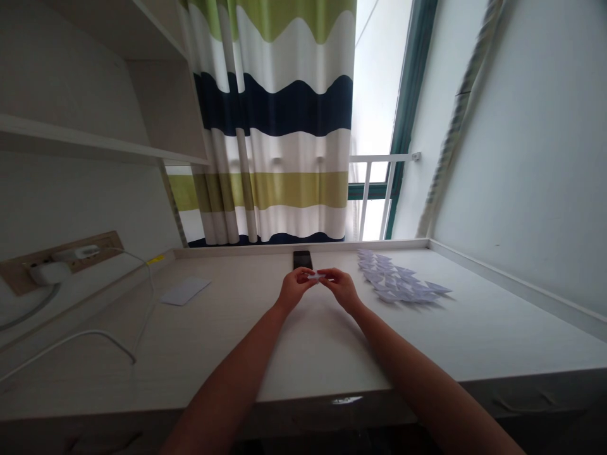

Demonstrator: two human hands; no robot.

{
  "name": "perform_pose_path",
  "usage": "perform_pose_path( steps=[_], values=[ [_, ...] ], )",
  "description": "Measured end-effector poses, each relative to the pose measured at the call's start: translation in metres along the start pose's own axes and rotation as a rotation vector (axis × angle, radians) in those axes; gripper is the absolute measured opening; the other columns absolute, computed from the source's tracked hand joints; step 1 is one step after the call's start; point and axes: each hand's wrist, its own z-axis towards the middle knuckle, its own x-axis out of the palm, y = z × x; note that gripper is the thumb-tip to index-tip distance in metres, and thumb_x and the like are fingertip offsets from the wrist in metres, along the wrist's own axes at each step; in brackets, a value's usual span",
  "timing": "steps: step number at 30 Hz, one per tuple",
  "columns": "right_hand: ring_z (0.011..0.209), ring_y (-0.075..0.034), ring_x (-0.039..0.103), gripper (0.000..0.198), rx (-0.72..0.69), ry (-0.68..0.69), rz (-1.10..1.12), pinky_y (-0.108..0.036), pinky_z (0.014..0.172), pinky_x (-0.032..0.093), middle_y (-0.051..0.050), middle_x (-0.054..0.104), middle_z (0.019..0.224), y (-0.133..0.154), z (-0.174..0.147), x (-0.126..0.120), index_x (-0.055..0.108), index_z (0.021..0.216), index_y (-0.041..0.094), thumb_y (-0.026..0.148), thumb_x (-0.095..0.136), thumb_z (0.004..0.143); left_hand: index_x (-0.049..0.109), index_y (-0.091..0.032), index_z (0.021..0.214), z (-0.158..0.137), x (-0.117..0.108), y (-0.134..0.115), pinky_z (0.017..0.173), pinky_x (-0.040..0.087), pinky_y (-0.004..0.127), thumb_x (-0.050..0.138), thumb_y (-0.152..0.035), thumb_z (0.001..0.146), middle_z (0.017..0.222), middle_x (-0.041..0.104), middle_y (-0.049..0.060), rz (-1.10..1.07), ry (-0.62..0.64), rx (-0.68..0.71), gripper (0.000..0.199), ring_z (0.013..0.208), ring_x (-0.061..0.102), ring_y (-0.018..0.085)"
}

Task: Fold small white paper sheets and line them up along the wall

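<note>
Between my two hands, over the middle of the desk, is a small piece of folded white paper point(315, 276). My left hand point(294, 284) pinches its left side with thumb and fingertips. The right side is gripped the same way by my right hand point(340, 287). Fingers cover much of the paper, so its exact shape cannot be made out. Just behind my left hand lies a dark phone point(302, 259), partly hidden. To the right, several pointed folded paper pieces point(396, 278) lie in overlapping rows.
A flat stack of white paper point(186, 291) rests on the desk point(322, 354) at left. A white cable point(95, 333) runs from a power strip point(61, 259) on the left wall. A raised ledge point(246, 251) borders the back, below a striped curtain point(284, 151).
</note>
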Motion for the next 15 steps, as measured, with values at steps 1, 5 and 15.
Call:
perform_pose_path(
  steps=[1, 5, 15],
  values=[
    [0.069, -0.017, 0.061, 0.023, 0.009, 0.002, 0.002, -0.033, 0.067, 0.049, -0.006, 0.067, 0.078, 0.000, 0.000, 0.000, 0.067, 0.081, 0.017, 0.029, 0.066, 0.062, 0.059, -0.014, 0.079, 0.000, 0.000, -0.001, 0.066, 0.048, 0.030, 0.070, -0.030, 0.057, 0.071, 0.066, 0.004, 0.005, -0.003, -0.002, 0.029, 0.070, 0.062, 0.017],
    [0.073, -0.019, 0.063, 0.025, 0.052, -0.001, 0.081, -0.035, 0.073, 0.049, -0.006, 0.068, 0.079, 0.005, 0.000, 0.001, 0.067, 0.080, 0.017, 0.029, 0.068, 0.059, 0.060, -0.014, 0.080, -0.002, 0.002, -0.007, 0.070, 0.049, 0.031, 0.071, -0.030, 0.057, 0.073, 0.067, 0.005, -0.017, -0.026, -0.010, 0.030, 0.073, 0.063, 0.017],
    [0.073, -0.020, 0.064, 0.020, 0.040, 0.002, 0.059, -0.035, 0.074, 0.049, -0.005, 0.069, 0.075, 0.002, 0.001, -0.001, 0.068, 0.075, 0.018, 0.031, 0.068, 0.060, 0.064, -0.014, 0.085, -0.004, 0.003, -0.011, 0.072, 0.049, 0.031, 0.070, -0.028, 0.058, 0.078, 0.068, 0.006, 0.025, -0.030, -0.006, 0.030, 0.075, 0.063, 0.018]
  ],
)
